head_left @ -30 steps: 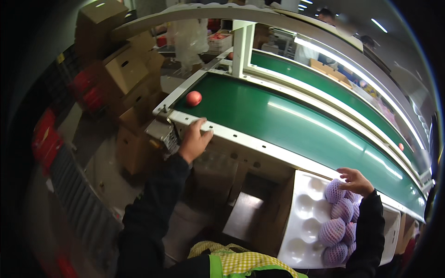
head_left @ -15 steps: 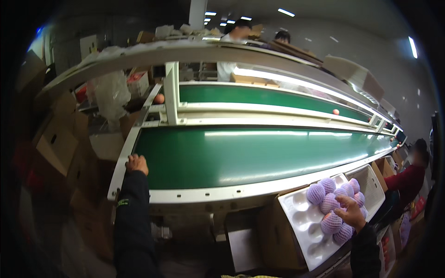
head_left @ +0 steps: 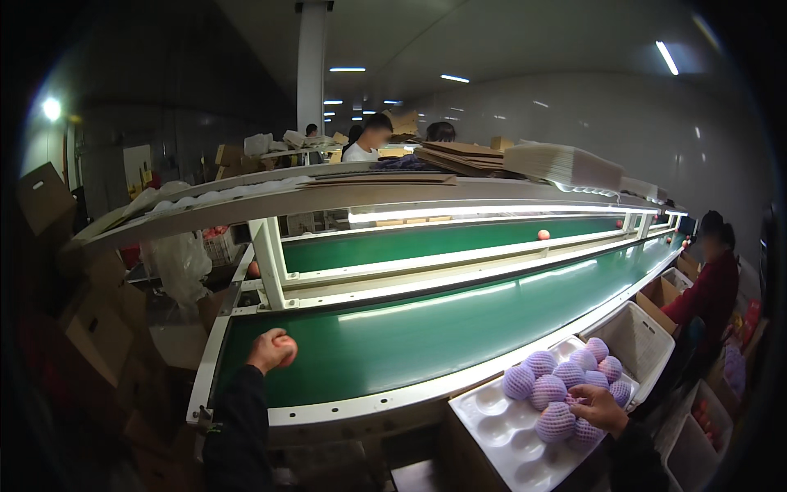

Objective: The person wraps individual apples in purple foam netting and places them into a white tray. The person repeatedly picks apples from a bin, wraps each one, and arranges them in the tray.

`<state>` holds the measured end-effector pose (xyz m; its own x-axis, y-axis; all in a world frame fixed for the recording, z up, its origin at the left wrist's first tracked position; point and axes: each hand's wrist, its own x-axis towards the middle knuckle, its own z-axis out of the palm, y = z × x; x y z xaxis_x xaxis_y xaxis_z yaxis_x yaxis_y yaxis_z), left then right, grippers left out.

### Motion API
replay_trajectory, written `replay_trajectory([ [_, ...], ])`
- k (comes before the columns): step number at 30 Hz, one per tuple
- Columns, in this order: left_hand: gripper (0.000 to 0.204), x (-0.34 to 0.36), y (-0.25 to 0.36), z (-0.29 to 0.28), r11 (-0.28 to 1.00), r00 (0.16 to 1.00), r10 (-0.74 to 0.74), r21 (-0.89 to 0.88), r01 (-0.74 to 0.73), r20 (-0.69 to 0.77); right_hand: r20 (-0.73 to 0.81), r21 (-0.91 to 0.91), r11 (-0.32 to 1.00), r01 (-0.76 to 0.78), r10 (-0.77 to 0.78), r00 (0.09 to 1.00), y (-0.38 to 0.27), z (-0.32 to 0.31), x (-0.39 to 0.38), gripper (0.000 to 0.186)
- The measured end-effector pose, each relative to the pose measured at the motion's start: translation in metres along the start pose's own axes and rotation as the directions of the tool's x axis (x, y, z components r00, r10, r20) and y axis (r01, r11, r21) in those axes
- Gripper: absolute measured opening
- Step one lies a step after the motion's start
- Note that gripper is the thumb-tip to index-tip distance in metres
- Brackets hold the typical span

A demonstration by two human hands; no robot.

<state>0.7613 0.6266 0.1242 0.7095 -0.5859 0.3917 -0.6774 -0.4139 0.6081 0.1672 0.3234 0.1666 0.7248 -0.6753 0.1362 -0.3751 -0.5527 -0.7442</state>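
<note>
My left hand (head_left: 265, 351) is closed around a pinkish-red apple (head_left: 286, 350) over the near left end of the green conveyor belt (head_left: 393, 344). At the lower right, a white moulded tray (head_left: 490, 400) holds several apples in purple foam nets (head_left: 548, 392), grouped toward its right side. The hollows along its left and near side have no fruit in them. My right hand (head_left: 601, 408) is over the tray's right part, thumb and fingertips pinched together at a purple foam net; the fingers partly hide what is between them.
Beyond a white rail runs a second green belt (head_left: 443, 243) with an apple (head_left: 543, 234) on it. An overhead shelf carries cardboard sheets (head_left: 467, 156) and stacked white trays (head_left: 561, 166). A white crate (head_left: 635, 344) adjoins my tray. A person in red (head_left: 709, 275) works at the right; others stand beyond.
My left hand has left the belt's end edge, moved over the belt and now holds an apple. My right hand's fingers have closed at a foam net. The view has tilted up.
</note>
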Motion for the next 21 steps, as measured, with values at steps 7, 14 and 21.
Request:
replay_trajectory([
  [7, 0.041, -0.048, 0.205, 0.034, 0.758, 0.975, -0.003, -0.635, 0.148, 0.224, 0.103, 0.148, 0.976, 0.157, -0.173, 0.979, 0.052, -0.028, 0.023, 0.033],
  [14, 0.035, -0.112, 0.321, 0.124, 0.663, 0.944, 0.136, -0.735, 0.139, 0.302, 0.095, 0.325, 0.924, 0.201, -0.243, 0.965, 0.088, -0.057, 0.029, 0.029],
  [21, 0.038, -0.165, 0.39, 0.169, 0.518, 0.815, 0.165, -0.752, 0.408, 0.556, -0.01, 0.343, 0.905, 0.252, -0.265, 0.964, 0.101, -0.082, 0.014, 0.024],
])
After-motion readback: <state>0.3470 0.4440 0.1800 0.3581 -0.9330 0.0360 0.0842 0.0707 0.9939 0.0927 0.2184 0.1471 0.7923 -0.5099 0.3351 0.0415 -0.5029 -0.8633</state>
